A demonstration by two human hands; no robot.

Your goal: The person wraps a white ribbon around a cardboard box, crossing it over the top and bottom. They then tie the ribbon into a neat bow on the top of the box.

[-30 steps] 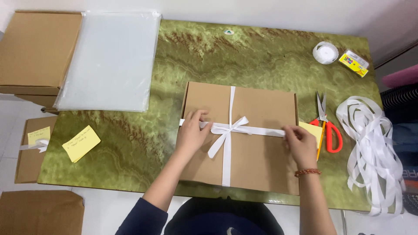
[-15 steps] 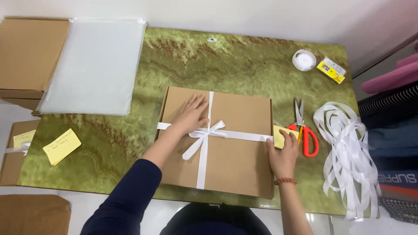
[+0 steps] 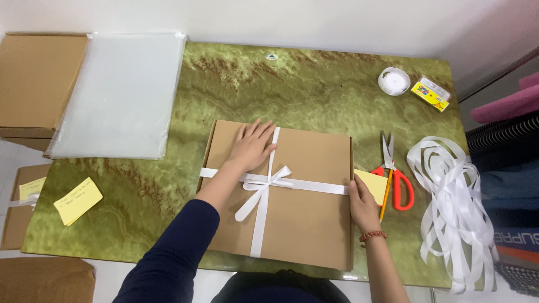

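Centre frame on the green tabletop (image 3: 314,101) lies the cardboard box (image 3: 303,224), tied with a white ribbon (image 3: 264,188). The left hand (image 3: 251,147) lies flat on the lid's upper left, fingers spread; sliding could drag the bow loose. The right hand (image 3: 362,205) grips the box's right edge, fingers curled together beside a yellow note (image 3: 375,184); a tug there might skew the band.

Hands (image 3: 254,147) on ribboned box (image 3: 303,224).

I'm at a small gift-packing workstation: flat cardboard boxes (image 3: 33,78) stacked far left, clear plastic bags (image 3: 120,92), loose white ribbon (image 3: 455,207) right, scissors (image 3: 396,174), tape roll (image 3: 393,80).
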